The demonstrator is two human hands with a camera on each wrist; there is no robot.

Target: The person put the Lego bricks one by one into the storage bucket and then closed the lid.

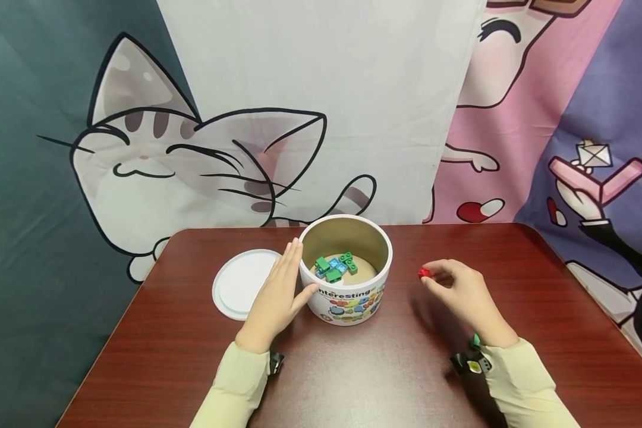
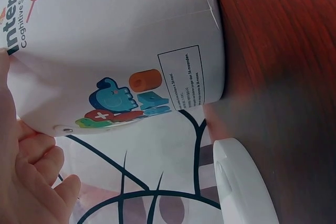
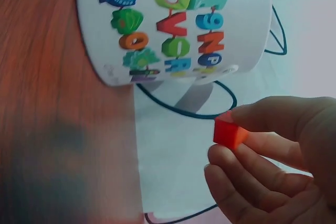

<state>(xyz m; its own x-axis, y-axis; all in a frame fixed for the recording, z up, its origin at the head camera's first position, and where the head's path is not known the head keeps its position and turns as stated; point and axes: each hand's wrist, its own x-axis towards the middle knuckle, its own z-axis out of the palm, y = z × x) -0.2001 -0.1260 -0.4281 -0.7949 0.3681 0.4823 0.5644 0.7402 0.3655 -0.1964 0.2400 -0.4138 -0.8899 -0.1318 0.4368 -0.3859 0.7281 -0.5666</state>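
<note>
A white round tub with colourful printed pictures stands upright on the table, its top uncovered. On its floor lie several green and blue toy bricks. My left hand rests against the tub's left side, fingers straight and thumb at the front of the rim. To the right of the tub, my right hand pinches a small red brick between thumb and fingertips, held above the table. The right wrist view shows the brick's flat red faces, with the tub's printed wall beyond it.
A white round lid lies flat on the table, left of the tub and partly behind my left hand. The reddish-brown wooden table reaches back to a cartoon-printed cloth. Each wrist wears a dark strapped device.
</note>
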